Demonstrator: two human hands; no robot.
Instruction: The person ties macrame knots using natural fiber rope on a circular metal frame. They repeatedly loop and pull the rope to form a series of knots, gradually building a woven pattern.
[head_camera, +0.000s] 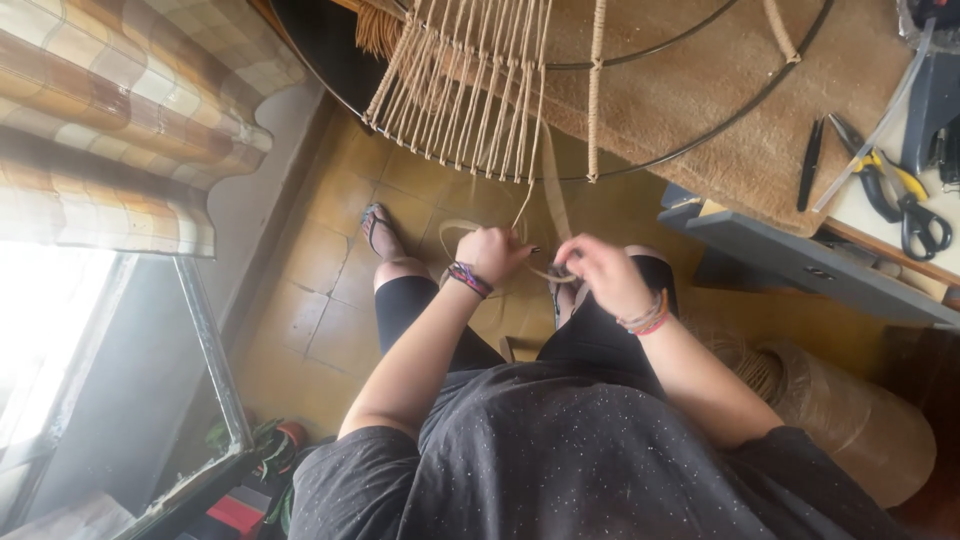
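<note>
At the far left hangs a checked tan and cream fabric blind (120, 110), with a bright window pane (45, 340) below it and a dark metal window frame (215, 360) slanting down beside that. Low down by the frame sit some small red and green objects (265, 465), too blurred to tell apart.

Your left hand (492, 253) is closed into a fist around a flat beige cord (553, 190), and a loop of it curves out just to the left of your knuckles. A dark multicoloured braided bracelet (468, 279) circles that wrist. Above the hand, a round black metal hoop frame strung with many beige cords (470, 90) hangs over the yellowish tiled floor (330, 260). The cord you hold runs up into that fringe.

Your right hand (603, 272) is near the left one, fingers pinched shut on the same cord where it passes between both hands. A pink and pale beaded bracelet (648, 320) sits on that wrist.

Farther right, a tan woven mat (700, 110) lies under the hoop on a table whose grey drawer front (800, 270) juts out. On the tabletop rest yellow-handled black scissors (900, 195). Below, near your right elbow, stands a large roll of brown cord (850, 415).
</note>
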